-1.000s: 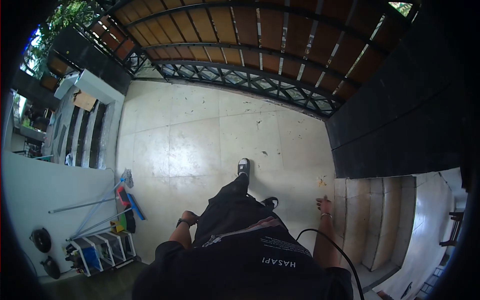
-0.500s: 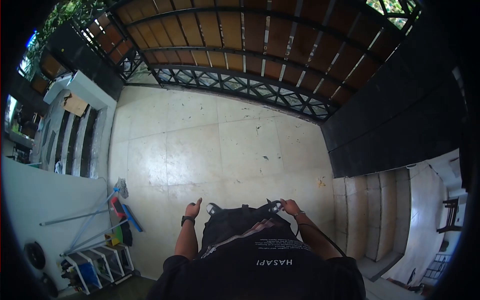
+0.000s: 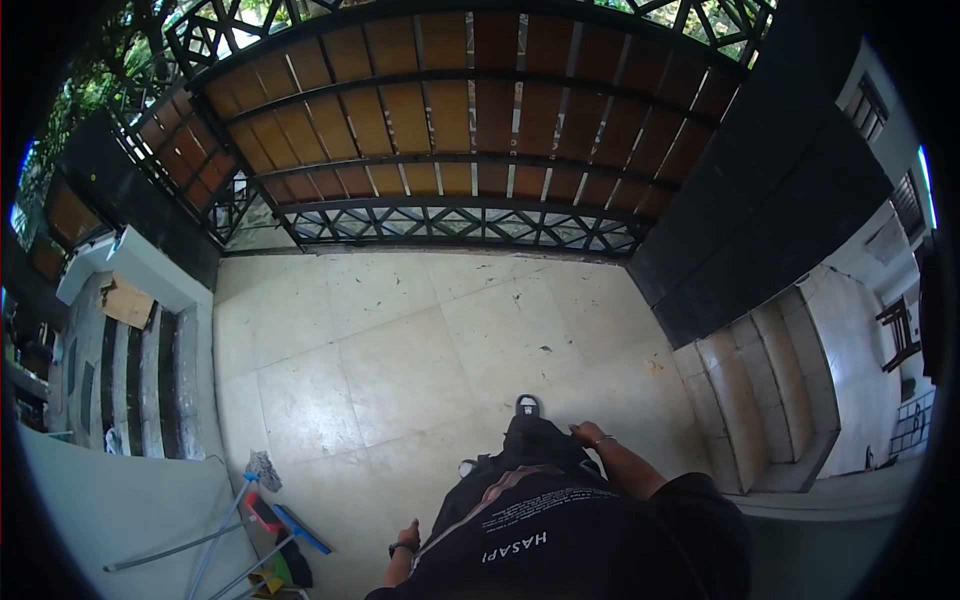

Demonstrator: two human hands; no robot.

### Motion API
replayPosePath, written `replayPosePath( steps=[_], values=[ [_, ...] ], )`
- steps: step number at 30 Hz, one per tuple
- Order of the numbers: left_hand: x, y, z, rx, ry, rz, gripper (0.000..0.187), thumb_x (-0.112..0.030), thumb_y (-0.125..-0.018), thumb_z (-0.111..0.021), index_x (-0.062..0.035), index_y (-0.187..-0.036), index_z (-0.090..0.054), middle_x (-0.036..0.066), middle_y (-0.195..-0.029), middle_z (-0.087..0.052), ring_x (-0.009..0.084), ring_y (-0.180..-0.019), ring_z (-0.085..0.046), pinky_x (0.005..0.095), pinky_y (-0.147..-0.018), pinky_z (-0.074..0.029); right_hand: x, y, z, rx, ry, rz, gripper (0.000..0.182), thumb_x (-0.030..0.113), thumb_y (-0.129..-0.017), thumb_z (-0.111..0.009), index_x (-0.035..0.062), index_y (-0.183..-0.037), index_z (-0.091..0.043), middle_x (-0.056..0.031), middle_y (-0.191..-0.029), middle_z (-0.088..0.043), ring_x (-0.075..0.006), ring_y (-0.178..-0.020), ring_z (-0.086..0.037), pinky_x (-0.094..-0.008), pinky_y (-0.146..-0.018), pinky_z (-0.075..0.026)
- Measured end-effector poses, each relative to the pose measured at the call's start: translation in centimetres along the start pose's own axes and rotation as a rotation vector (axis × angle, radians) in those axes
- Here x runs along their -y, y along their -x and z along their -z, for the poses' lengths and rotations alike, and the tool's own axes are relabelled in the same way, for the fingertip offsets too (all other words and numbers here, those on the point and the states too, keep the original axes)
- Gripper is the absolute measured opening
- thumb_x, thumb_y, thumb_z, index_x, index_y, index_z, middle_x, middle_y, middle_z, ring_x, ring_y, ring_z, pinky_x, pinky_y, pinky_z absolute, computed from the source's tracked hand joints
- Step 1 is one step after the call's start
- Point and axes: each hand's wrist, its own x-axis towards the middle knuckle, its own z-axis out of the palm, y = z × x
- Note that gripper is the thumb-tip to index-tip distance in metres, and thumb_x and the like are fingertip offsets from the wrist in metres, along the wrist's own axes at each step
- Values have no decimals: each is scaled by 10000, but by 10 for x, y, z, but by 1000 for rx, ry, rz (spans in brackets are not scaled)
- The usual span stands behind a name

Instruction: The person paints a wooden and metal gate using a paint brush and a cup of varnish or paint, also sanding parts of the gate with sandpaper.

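Note:
My left hand (image 3: 408,534) hangs low beside my dark shirt (image 3: 560,540), a dark band round its wrist. Its fingers look curled in, with nothing visible in them. On the other side my right hand (image 3: 588,434) is beside my dark trousers (image 3: 540,440), wearing a thin bracelet. Those fingers are closed too, and whatever they may hold is hidden. One dark shoe with a white patch (image 3: 527,405) is forward on the pale tiled floor (image 3: 390,380); the other foot is mostly covered by my clothes.
A tall gate with brown panels (image 3: 450,110) spans the far side, beside a black panel (image 3: 760,220). Steps rise at right (image 3: 735,375) and left (image 3: 165,370), where cardboard (image 3: 126,301) lies. A grey mop head (image 3: 263,470) and blue-edged broom (image 3: 302,530) lean at lower left.
My view has tilted up, showing more of the gate. One foot has come forward. My left hand has swung back and lower in view; my right hand stays by my side.

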Motion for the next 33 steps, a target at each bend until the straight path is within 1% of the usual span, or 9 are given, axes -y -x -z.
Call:
replayPosePath(
  steps=[3,5,7,12,13,14,22,26,33],
  values=[
    [-23,1,17,-78,3,209,567,-576,-876,-579,-49,-668,-574,63,-577,-521,202,-480,-514,376,-443,-408,69,-29,18,5,69,168,592,494,-975,-403,36,-864,-761,-174,-861,-726,-270,-749,-709,-393,-846,-519],
    [-22,-17,28,-53,-25,-208,564,-563,-873,-588,-26,-702,-608,72,-586,-538,202,-483,-518,365,-462,-431,112,-32,49,69,-30,180,589,479,-984,-392,49,-840,-767,-162,-817,-723,-263,-735,-707,-391,-835,-523],
    [-45,-29,31,-113,204,84,577,-567,-868,-590,-14,-709,-617,82,-592,-550,206,-485,-522,366,-470,-440,162,-54,68,157,-80,169,587,449,-1000,-371,70,-807,-776,-139,-752,-720,-244,-708,-703,-385,-816,-530],
    [-73,-40,62,-213,236,40,742,-649,-856,-531,67,-932,-712,257,-893,-696,337,-798,-695,407,-708,-544,238,-163,76,240,116,207,601,414,-1001,-328,83,-791,-784,-122,-707,-716,-257,-680,-681,-368,-840,-530],
    [-73,-35,67,-261,314,73,742,-649,-856,-531,67,-932,-712,257,-893,-696,337,-798,-695,407,-708,-544,258,-180,81,179,297,471,584,393,-1005,-340,66,-802,-779,-112,-733,-728,-227,-671,-690,-365,-811,-540],
    [-71,-33,73,-241,300,120,752,-660,-855,-516,55,-976,-712,265,-967,-689,356,-896,-679,414,-797,-527,297,-181,89,235,68,157,582,383,-1008,-353,35,-801,-771,-118,-752,-733,-206,-668,-696,-358,-780,-547],
    [-61,-31,116,-309,418,458,730,-655,-860,-505,23,-1033,-711,258,-1132,-662,384,-1090,-624,433,-956,-468,698,-61,270,452,-622,1200,642,579,-980,-415,1,-1039,-688,-145,-1013,-693,-211,-822,-635,-335,-722,-502],
    [-92,-56,150,-301,490,498,735,-655,-859,-503,32,-1019,-710,263,-1126,-662,382,-1090,-625,433,-956,-468,804,37,376,1204,-885,2097,761,684,-939,-390,-19,-877,-677,-196,-897,-691,-317,-755,-628,-429,-714,-509],
    [-155,-135,231,-292,520,378,779,-692,-862,-474,36,-1003,-714,256,-1046,-686,375,-1012,-653,443,-900,-490,944,87,425,2168,-360,2284,339,329,-1012,-478,71,-887,-659,-66,-866,-640,-220,-818,-620,-438,-828,-491]
  ],
)
